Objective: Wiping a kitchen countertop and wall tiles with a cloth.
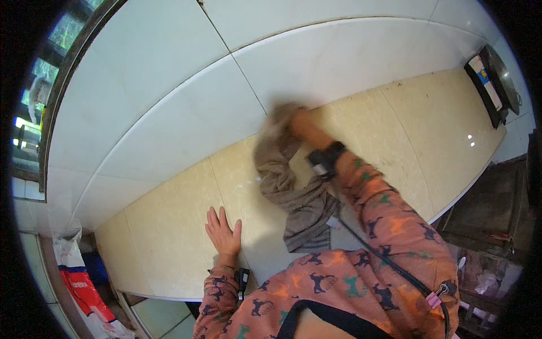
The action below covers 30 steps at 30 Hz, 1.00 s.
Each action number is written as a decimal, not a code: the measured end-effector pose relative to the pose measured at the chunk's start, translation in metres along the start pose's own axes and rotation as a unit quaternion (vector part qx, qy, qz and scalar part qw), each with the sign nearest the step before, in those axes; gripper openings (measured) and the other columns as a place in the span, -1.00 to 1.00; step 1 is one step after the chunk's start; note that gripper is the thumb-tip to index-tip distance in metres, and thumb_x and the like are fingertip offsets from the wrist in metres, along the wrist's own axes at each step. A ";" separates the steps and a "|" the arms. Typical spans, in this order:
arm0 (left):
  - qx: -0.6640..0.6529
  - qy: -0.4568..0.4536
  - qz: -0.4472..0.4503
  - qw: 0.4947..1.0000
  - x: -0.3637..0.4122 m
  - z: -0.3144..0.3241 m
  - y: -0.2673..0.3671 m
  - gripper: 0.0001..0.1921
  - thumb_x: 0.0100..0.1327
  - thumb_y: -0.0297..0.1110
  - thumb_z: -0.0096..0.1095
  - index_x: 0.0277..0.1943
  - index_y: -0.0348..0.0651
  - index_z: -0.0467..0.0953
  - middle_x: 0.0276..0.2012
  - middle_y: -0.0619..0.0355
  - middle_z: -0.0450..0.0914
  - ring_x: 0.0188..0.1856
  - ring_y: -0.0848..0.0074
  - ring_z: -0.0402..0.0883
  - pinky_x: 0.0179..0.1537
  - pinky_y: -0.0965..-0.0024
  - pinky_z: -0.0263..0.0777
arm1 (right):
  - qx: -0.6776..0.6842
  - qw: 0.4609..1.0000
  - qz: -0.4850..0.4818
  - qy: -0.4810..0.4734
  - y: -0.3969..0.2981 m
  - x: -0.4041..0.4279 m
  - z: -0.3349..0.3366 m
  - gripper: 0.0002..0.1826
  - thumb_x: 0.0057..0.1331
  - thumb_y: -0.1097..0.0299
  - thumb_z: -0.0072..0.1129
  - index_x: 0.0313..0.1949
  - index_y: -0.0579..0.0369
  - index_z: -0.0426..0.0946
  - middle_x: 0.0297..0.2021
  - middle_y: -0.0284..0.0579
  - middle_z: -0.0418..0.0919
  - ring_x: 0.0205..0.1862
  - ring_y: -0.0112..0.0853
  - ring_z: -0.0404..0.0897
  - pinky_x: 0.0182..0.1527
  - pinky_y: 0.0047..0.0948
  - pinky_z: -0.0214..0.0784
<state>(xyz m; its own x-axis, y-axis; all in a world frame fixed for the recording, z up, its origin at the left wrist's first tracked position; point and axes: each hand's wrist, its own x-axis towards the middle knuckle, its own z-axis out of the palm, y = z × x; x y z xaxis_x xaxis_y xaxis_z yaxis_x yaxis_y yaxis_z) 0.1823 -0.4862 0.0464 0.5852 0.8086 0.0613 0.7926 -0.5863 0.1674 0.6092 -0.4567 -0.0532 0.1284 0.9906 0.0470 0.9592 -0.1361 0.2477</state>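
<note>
A brown-grey cloth (277, 178) lies bunched and twisted over the yellowish tiled counter (173, 237), its striped end hanging towards my body. My right hand (302, 123) grips the cloth's far end against the counter where it meets the tiled wall; hand and cloth are blurred there. My left hand (223, 231) rests palm down on the counter, fingers spread, holding nothing. A black strap with a device (326, 161) sits on my right wrist, and another dark device (243, 277) is at my left wrist.
White wall tiles (169, 106) rise behind the counter. A dark pan (501, 80) and a black item with a printed label (482, 80) stand at its far right end. A red, white and blue sack (87, 288) stands at lower left. A louvred window (46, 84) is upper left.
</note>
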 end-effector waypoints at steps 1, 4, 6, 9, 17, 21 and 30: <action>0.004 0.003 -0.010 1.000 -0.004 0.000 -0.007 -0.33 0.11 -0.03 0.07 0.25 -0.14 0.14 0.30 -0.10 0.00 0.33 0.09 -0.07 0.24 -0.05 -0.18 | 0.190 0.901 0.053 0.387 0.027 -0.018 0.003 -0.82 0.09 0.32 0.01 -0.41 0.10 0.55 -0.36 -0.06 0.58 -0.31 -0.13 0.53 -0.25 -0.22 0.37; 0.043 0.004 -0.057 0.997 -0.025 -0.010 -0.032 -0.31 0.11 0.03 0.06 0.25 -0.11 0.14 0.30 -0.10 0.01 0.34 0.10 -0.08 0.24 -0.08 -0.22 | 0.306 0.917 0.241 0.085 0.020 -0.037 -0.123 -0.71 0.28 0.31 -0.18 -0.42 0.09 0.56 -0.44 -0.20 0.56 -0.30 -0.24 0.53 -0.26 -0.27 0.36; 0.032 0.009 -0.032 0.999 -0.018 -0.006 -0.022 -0.31 0.11 0.03 0.06 0.25 -0.11 0.14 0.30 -0.10 0.01 0.34 0.10 -0.08 0.24 -0.08 -0.22 | 0.153 0.944 0.274 0.102 0.005 -0.042 -0.103 -0.75 0.29 0.36 -0.19 -0.38 0.10 0.53 -0.34 -0.14 0.53 -0.24 -0.25 0.51 -0.14 -0.22 0.34; 0.020 0.017 -0.005 1.000 -0.002 0.004 -0.007 -0.31 0.11 0.03 0.06 0.25 -0.11 0.14 0.30 -0.10 0.02 0.33 0.10 -0.07 0.24 -0.08 -0.21 | -0.069 0.943 0.303 0.123 -0.022 -0.022 -0.077 -0.79 0.30 0.44 -0.19 -0.32 0.12 0.49 -0.20 -0.07 0.48 -0.15 -0.26 0.48 0.03 -0.14 0.31; 0.015 0.021 -0.029 0.999 -0.011 -0.001 -0.019 -0.33 0.11 0.03 0.08 0.24 -0.10 0.18 0.29 -0.09 0.04 0.32 0.10 -0.04 0.24 -0.05 -0.19 | 0.224 0.918 0.211 0.248 -0.027 -0.052 -0.227 -0.78 0.21 0.21 -0.09 -0.39 0.06 0.45 -0.41 -0.16 0.52 -0.35 -0.32 0.47 -0.29 -0.35 0.32; 0.020 0.035 -0.031 0.999 -0.015 -0.007 -0.022 -0.34 0.10 0.05 0.09 0.22 -0.09 0.21 0.28 -0.09 0.05 0.32 0.10 -0.02 0.23 -0.05 -0.17 | 0.312 0.784 0.060 0.534 0.005 0.013 -0.255 -0.81 0.17 0.33 0.03 -0.26 0.12 0.46 -0.28 -0.09 0.49 -0.24 -0.24 0.44 -0.15 -0.31 0.30; 0.001 0.010 -0.041 0.999 -0.017 -0.015 -0.029 -0.35 0.13 -0.04 0.11 0.23 -0.13 0.17 0.29 -0.12 0.02 0.32 0.07 -0.04 0.22 -0.06 -0.16 | 0.030 0.987 -0.060 0.148 -0.071 -0.001 -0.218 -0.71 0.16 0.19 0.00 -0.19 0.05 0.44 -0.18 -0.17 0.46 -0.09 -0.26 0.41 0.03 -0.17 0.25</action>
<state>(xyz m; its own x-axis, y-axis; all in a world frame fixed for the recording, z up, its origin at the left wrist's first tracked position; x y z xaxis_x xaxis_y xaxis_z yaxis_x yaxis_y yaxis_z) 0.1462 -0.4823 0.0554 0.5142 0.8550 0.0680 0.8384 -0.5177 0.1706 0.4865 -0.4508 0.1401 -0.0587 0.9509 0.3039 0.9773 -0.0074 0.2119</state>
